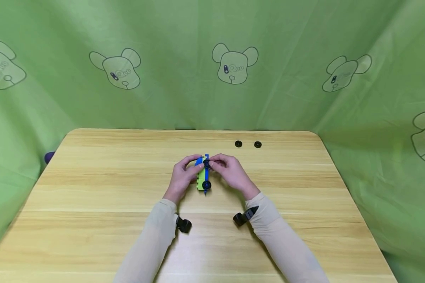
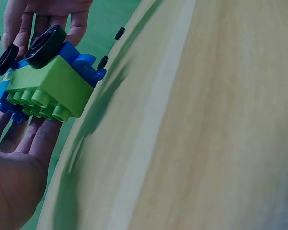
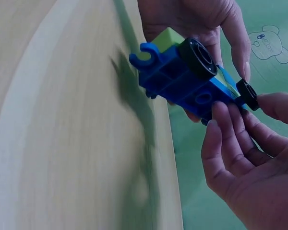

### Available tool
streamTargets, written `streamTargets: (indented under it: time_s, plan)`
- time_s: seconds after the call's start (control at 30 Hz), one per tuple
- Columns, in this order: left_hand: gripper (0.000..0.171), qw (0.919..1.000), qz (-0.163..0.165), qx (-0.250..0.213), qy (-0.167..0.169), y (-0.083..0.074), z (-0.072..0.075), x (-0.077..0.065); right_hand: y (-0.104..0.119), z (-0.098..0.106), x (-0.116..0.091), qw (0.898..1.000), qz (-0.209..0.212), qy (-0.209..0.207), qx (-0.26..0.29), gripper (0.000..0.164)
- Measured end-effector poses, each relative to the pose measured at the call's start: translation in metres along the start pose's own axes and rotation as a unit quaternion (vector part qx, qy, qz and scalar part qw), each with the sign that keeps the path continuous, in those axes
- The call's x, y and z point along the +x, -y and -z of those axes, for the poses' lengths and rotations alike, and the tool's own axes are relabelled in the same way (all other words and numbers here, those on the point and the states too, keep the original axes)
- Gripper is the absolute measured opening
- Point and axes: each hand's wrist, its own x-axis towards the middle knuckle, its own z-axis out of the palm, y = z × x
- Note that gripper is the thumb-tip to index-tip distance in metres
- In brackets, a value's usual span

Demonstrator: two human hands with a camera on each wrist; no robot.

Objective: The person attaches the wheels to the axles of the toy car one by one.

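Observation:
A toy block car [image 1: 201, 183] with a lime green body and a blue base is held between both hands over the table, turned on its side. My left hand [image 1: 184, 173] grips it by its blue and green end, thumb close to a black wheel [image 1: 206, 164]. The right hand [image 1: 230, 169] pinches that same wheel; in the right wrist view its thumb presses the wheel [image 3: 248, 94] while the other fingers lie along the blue base [image 3: 168, 79]. A second wheel [image 2: 46, 47] sits at the car's other end, beside a blue hook [image 3: 144, 56].
Two loose black wheels [image 1: 238, 144] lie near the far edge of the wooden table [image 1: 109, 177], right of the hands. Behind the table hangs a green curtain [image 1: 184, 94] printed with cartoon heads. A small black camera sits on each sleeved wrist.

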Motion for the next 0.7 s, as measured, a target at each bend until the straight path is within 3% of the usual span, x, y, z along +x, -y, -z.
streamTargets:
  time_s: [0.2, 0.7]
  plan:
    - [0.036, 0.9999, -0.005, -0.014, 0.004, -0.0011, 0.0000, -0.0001, 0.0014, -0.0016, 0.0019, 0.997, -0.014, 0.009, 0.073, 0.026]
    - [0.036, 0.9996, -0.014, -0.011, 0.021, -0.0036, -0.0013, 0.0002, 0.0006, -0.0050, 0.0030, 0.994, -0.001, -0.009, 0.106, 0.021]
